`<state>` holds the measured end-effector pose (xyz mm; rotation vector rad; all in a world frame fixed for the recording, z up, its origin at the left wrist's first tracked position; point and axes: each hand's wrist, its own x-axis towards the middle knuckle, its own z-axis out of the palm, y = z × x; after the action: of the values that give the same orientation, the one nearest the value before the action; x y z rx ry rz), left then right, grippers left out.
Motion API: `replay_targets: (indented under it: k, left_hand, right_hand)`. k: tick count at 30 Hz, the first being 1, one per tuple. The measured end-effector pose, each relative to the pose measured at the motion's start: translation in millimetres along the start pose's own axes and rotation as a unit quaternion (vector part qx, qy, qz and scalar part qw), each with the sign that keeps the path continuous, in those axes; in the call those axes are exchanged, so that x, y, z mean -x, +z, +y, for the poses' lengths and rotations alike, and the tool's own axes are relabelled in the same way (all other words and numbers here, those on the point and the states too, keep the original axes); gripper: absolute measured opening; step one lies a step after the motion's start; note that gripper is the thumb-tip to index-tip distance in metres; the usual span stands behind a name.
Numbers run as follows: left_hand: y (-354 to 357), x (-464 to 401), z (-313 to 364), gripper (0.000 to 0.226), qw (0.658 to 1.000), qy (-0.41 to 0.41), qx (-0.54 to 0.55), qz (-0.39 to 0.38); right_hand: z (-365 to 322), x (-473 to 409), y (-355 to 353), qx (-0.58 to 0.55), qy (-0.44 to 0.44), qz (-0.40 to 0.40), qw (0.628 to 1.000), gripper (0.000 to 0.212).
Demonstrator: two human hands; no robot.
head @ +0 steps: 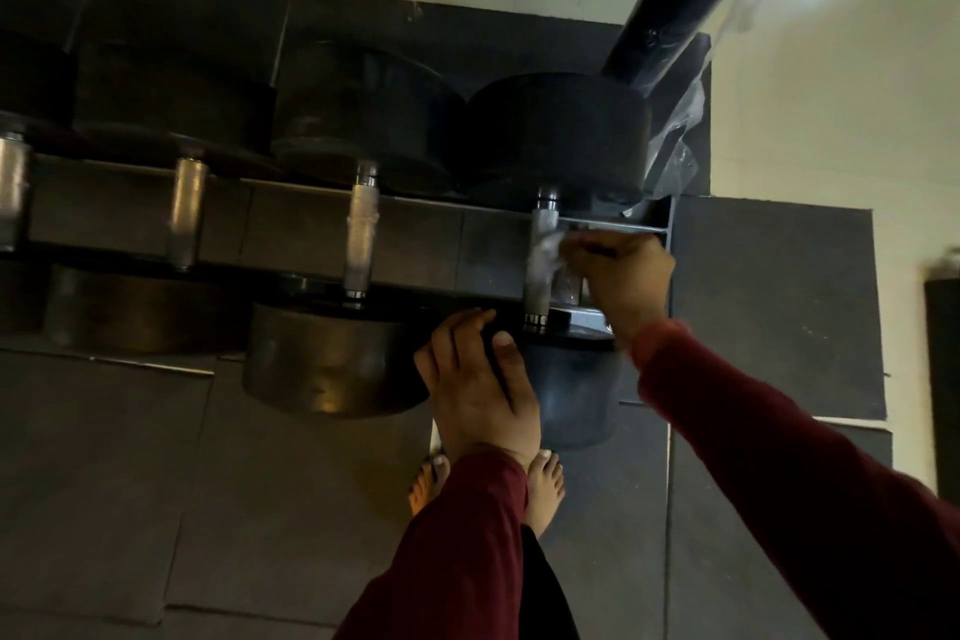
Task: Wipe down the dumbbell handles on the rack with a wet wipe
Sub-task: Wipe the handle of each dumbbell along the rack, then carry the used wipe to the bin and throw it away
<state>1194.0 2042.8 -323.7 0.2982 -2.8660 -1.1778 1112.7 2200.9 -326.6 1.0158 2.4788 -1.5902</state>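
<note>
Right hand (626, 281) pinches my wet wipe (551, 252) against the handle (540, 265) just beside it; left hand (475, 379) rests spread on that dumbbell's near head (576, 390). Handles (361, 239) further left look, I judge, still to do.

Single head cam, wide-angle, aimed steeply down over the dumbbell rack (353, 224) at close range; floor mats (130, 483) and person's bare feet (545, 483) below. No second view.
</note>
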Motion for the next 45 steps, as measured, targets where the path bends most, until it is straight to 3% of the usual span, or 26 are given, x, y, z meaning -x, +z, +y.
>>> replay_targets:
  k: [2, 5, 8, 11, 15, 17, 19, 21, 22, 26, 29, 35, 37, 39, 42, 44, 45]
  left_hand:
    - [0.1, 0.5, -0.4, 0.032, 1.0, -0.001, -0.002, -0.002]
    - [0.5, 0.7, -1.1, 0.032, 1.0, -0.001, 0.001, -0.005]
    - [1.2, 0.9, -1.0, 0.034, 1.0, -0.003, -0.002, -0.004]
    - [0.7, 0.7, -0.1, 0.035, 1.0, -0.01, -0.002, -0.005]
    - [1.3, 0.6, 0.0, 0.035, 1.0, -0.008, -0.001, -0.004]
    - [1.7, 0.7, -0.4, 0.034, 1.0, -0.009, -0.001, -0.003]
    - [2.8, 0.8, -1.0, 0.033, 1.0, -0.007, -0.003, 0.0]
    - [3.2, 1.2, -1.4, 0.034, 1.0, -0.007, -0.007, 0.003]
    - [3.4, 1.2, -1.5, 0.034, 1.0, -0.006, -0.009, 0.005]
    - [3.5, 0.6, -2.3, 0.035, 1.0, -0.002, -0.01, 0.006]
    - [2.8, 0.4, -1.4, 0.035, 1.0, 0.004, -0.012, 0.01]
    - [-4.7, -3.2, 3.0, 0.032, 0.999, -0.017, -0.018, -0.027]
    - [-15.0, -10.1, 8.8, 0.029, 0.996, -0.046, -0.009, -0.07]
    - [-38.3, -25.8, 16.1, 0.022, 0.984, -0.106, 0.05, -0.137]
    - [-108.4, -63.6, 27.0, 0.02, 0.965, -0.158, 0.108, -0.179]
    - [-174.6, -88.8, 32.3, 0.023, 0.975, -0.122, 0.08, -0.169]
    - [-212.6, -101.2, 35.0, 0.025, 0.979, -0.106, 0.063, -0.161]
  right_hand:
    - [-4.1, -15.1, 2.7, -0.055, 0.042, 0.015, 0.997, 0.017]
    - [10.5, -14.7, 0.2, -0.114, 0.105, -0.04, 0.987, 0.018]
    - [27.4, 9.0, -9.8, -0.058, 0.111, -0.108, 0.986, 0.015]
    - [25.7, 16.6, -11.0, 0.016, 0.042, -0.111, 0.993, 0.014]
    - [-6.1, -6.5, 3.3, 0.034, -0.099, -0.011, 0.994, 0.011]
    - [-15.1, -13.2, 9.6, 0.124, -0.226, -0.015, 0.966, 0.006]
    - [-12.1, -7.4, 15.1, 0.268, -0.311, -0.074, 0.909, 0.011]
    - [-3.8, 0.5, 21.4, 0.386, -0.337, -0.161, 0.843, 0.02]
    - [-3.9, -1.7, 22.9, 0.415, -0.326, -0.185, 0.829, 0.025]
    - [-27.6, -26.7, 18.9, 0.437, -0.347, -0.173, 0.812, 0.029]
    - [-26.5, -18.5, 12.4, 0.414, -0.36, -0.148, 0.823, 0.026]
    - [-13.0, 4.2, -4.2, 0.364, -0.233, -0.241, 0.869, 0.011]
    - [-28.7, 6.9, -12.6, 0.369, -0.067, -0.274, 0.885, 0.018]
    - [-43.6, 15.3, -14.9, 0.299, 0.046, -0.242, 0.922, 0.014]
    - [-87.3, 37.4, -2.4, 0.157, 0.063, -0.222, 0.96, 0.017]
    - [-137.7, 62.8, 14.5, 0.127, 0.041, -0.272, 0.953, 0.009]
    - [-171.7, 79.1, 22.7, 0.137, 0.032, -0.289, 0.947, 0.015]
